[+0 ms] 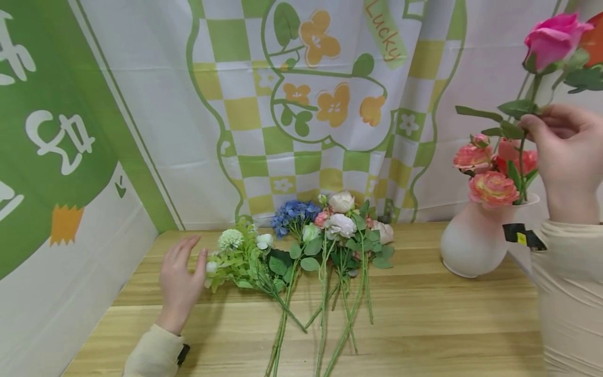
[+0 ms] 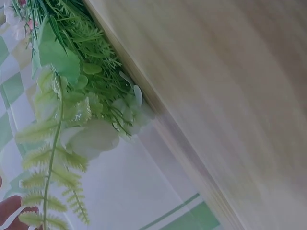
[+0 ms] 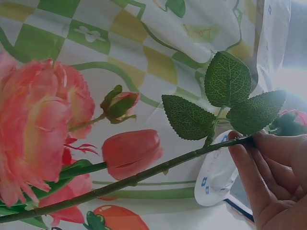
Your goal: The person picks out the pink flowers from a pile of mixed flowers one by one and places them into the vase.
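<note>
My right hand (image 1: pixel 567 152) pinches the green stem of a pink rose (image 1: pixel 553 42) above a white vase (image 1: pixel 476 241). In the right wrist view, the thumb and fingers close on the rose stem (image 3: pixel 144 177) just under its leaves. Coral ranunculus blooms (image 1: pixel 492 188) and a coral tulip (image 3: pixel 132 153) stand in the vase, and the rose stem's lower end runs down among them. My left hand (image 1: pixel 181 277) rests at the left, fingers spread, beside a bunch of pale green foliage with white flowers (image 1: pixel 231 241). Only its fingertips show in the left wrist view.
Several cut flowers lie across the wooden table (image 1: pixel 414 314), among them a blue hydrangea (image 1: pixel 294 214) and white roses (image 1: pixel 341 225), stems toward me. A printed curtain (image 1: pixel 292 157) hangs behind. An orange-red flower (image 1: pixel 592 44) shows at the upper right edge.
</note>
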`<state>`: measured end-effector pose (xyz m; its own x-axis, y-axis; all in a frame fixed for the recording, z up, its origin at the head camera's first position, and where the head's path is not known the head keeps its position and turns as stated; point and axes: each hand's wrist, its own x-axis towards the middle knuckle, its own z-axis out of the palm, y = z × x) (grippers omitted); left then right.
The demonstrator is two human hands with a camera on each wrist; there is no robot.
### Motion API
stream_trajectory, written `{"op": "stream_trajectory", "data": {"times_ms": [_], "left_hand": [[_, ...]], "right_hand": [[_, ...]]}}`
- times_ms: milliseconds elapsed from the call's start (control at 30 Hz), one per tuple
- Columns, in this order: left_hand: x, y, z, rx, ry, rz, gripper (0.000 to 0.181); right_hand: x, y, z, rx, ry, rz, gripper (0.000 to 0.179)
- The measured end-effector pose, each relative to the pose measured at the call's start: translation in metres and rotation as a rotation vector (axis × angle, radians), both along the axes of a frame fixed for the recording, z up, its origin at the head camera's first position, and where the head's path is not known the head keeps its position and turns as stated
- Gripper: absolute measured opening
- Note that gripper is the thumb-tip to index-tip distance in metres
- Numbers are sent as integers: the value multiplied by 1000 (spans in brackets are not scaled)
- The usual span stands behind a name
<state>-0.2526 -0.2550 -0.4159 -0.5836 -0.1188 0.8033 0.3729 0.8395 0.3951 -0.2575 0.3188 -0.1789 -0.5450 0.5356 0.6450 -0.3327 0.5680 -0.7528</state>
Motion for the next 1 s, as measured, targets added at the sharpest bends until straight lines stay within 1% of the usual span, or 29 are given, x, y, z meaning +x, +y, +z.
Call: {"op": "stream_trajectory", "data": {"times_ms": [167,333,500,600,800,1000], "left_hand": [[2,-7,0,-6,16,13,35],[4,-12,0,-19,44,31,35],[6,-13,1,-25,43,33,34],[6,-12,0,-26,42,34,34],[6,-13,0,-27,51,38,34],[5,-12,0,-30,59,35,33]], "right_hand": [[-3,3,-5,27,-8,-35,26],[-5,7,-13,38,-41,-78,28],[-7,10,-18,-11,-32,-54,26],[-9,11,-19,-12,-23,-52,26],[-10,13,-22,9,-42,-83,29],[-9,16,-27,-3,-77,-103,29]]}}
